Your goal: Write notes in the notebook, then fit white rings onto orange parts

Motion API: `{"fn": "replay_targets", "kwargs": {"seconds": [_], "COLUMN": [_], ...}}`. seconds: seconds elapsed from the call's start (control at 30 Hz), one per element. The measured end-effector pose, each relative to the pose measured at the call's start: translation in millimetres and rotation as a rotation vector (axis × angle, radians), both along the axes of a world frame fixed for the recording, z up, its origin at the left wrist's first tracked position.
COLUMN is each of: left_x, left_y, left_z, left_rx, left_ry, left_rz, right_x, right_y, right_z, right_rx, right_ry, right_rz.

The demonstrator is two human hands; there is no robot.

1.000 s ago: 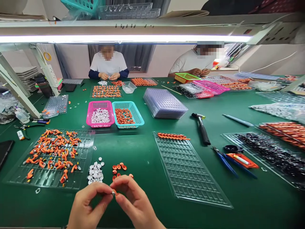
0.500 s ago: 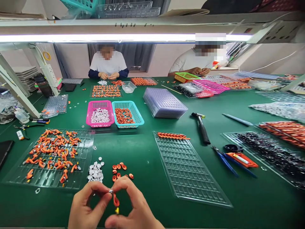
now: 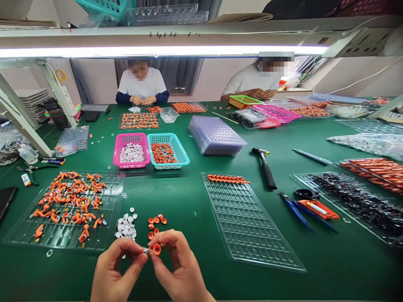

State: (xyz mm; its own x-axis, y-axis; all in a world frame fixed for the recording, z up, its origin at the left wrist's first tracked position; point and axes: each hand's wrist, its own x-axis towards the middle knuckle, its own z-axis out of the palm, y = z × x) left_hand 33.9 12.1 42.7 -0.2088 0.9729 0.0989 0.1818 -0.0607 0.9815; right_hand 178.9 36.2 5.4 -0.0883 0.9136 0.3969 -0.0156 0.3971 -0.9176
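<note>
My left hand [image 3: 118, 270] pinches a small silvery-white piece [image 3: 146, 251] between thumb and forefinger. Against it, my right hand [image 3: 182, 268] grips a small orange part [image 3: 156, 249] whose round hollow end faces me; a yellow bit shows behind by the forefinger. Whether the two pieces are joined, I cannot tell. Just beyond my fingers lie a heap of white discs [image 3: 126, 226] and several loose orange caps [image 3: 157, 219]. To the left, curved orange parts [image 3: 74, 193] cover a clear plastic tray [image 3: 22, 237].
A slotted clear tray [image 3: 252, 226] with one orange row stands right. Pink [image 3: 117, 157] and turquoise [image 3: 182, 157] baskets hold white and orange pieces. A hammer [image 3: 267, 172], blue-handled pliers [image 3: 300, 216] and a stack of purple-tinted trays [image 3: 217, 136] lie beyond. Two people sit opposite.
The orange part has turned in my right hand from hanging down to its round end facing me. My right thumb has moved up to the part. My left hand keeps its pinch.
</note>
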Motion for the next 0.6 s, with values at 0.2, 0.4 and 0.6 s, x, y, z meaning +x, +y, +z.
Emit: {"fn": "replay_targets", "kwargs": {"seconds": [0.2,0.4,0.6], "left_x": [0,0,1], "left_y": [-3,-3,-3], "left_z": [-7.4,-10.8,-12.4], "left_rx": [0.073,0.105,0.174], "left_ry": [0.062,0.083,0.120], "left_rz": [0.033,0.016,0.012], "right_x": [0,2,2], "right_y": [-3,-4,-3], "right_z": [1.3,1.8,1.9], "right_rx": [-0.092,-0.081,0.061], "right_ry": [0.119,0.121,-0.089], "right_rz": [0.103,0.091,-0.075]}}
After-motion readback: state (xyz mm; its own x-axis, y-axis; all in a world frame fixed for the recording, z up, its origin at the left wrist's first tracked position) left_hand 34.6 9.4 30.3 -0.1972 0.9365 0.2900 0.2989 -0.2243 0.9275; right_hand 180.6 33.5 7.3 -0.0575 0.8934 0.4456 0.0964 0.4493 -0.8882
